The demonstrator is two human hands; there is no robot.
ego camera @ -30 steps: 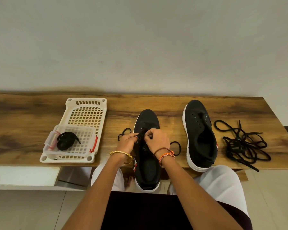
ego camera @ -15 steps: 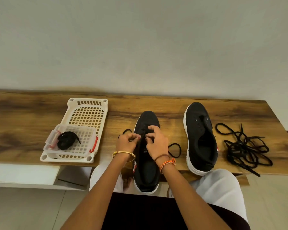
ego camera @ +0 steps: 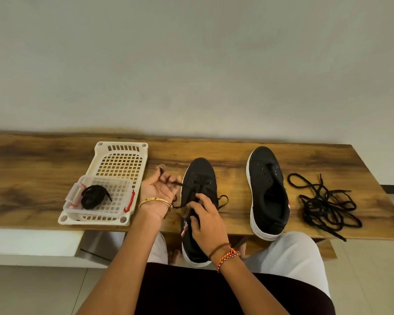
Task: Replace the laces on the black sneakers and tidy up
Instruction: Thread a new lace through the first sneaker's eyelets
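beside the white slotted plastic basket point(ego camera: 121, 160), my left hand point(ego camera: 156, 192) is pinching the thin black lace point(ego camera: 192, 189) while my right hand point(ego camera: 206, 220) is gripping the black canvas sneaker point(ego camera: 199, 172); overpulling risks unthreading the other end.

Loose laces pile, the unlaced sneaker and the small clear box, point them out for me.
loose laces pile point(ego camera: 323, 204), head view, middle of tangle.
unlaced sneaker point(ego camera: 263, 165), head view, toe.
small clear box point(ego camera: 123, 189), head view, bare mesh floor.

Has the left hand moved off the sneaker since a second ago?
Yes. The left hand has pulled away from the sneaker toward the white basket, drawing a lace end out sideways.
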